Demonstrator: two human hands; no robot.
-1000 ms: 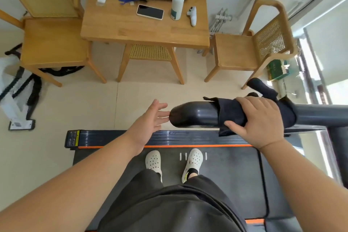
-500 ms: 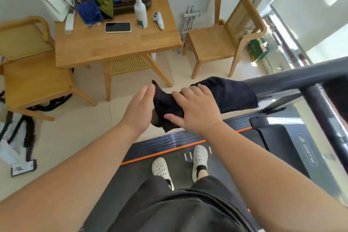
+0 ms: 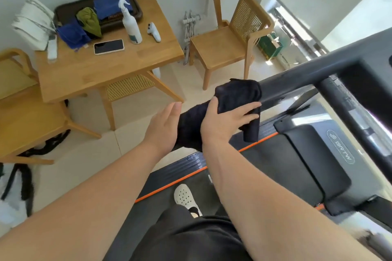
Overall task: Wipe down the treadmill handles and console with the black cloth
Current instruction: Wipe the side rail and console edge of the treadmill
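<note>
Two hands [image 3: 164, 127] [image 3: 222, 125], one black cloth [image 3: 237, 93]

1. The black cloth [image 3: 237, 95] under the right hand [image 3: 224, 121] is soft, matt fabric.
2. The handle [image 3: 297, 78] beyond that hand is smooth, dark, faintly shiny.
3. The worktop [image 3: 106, 70] beyond the left hand [image 3: 163, 127] is smooth light wood.
4. The spray bottle [image 3: 132, 27] there is glossy white plastic.
5. The motor cover [image 3: 314, 154], right of both hands, is matt black plastic.

Both forearms bare, coming in from the bottom edge and converging at frame centre. I log the left hand [image 3: 163, 126] as flat: fingers straight and together, palm turned toward the right of frame; contact not discernible. Just right of it, the right hand [image 3: 222, 123] lies palm down, fingers [image 3: 248, 108] spread and curled over the black cloth [image 3: 237, 93], gripping it.
</note>
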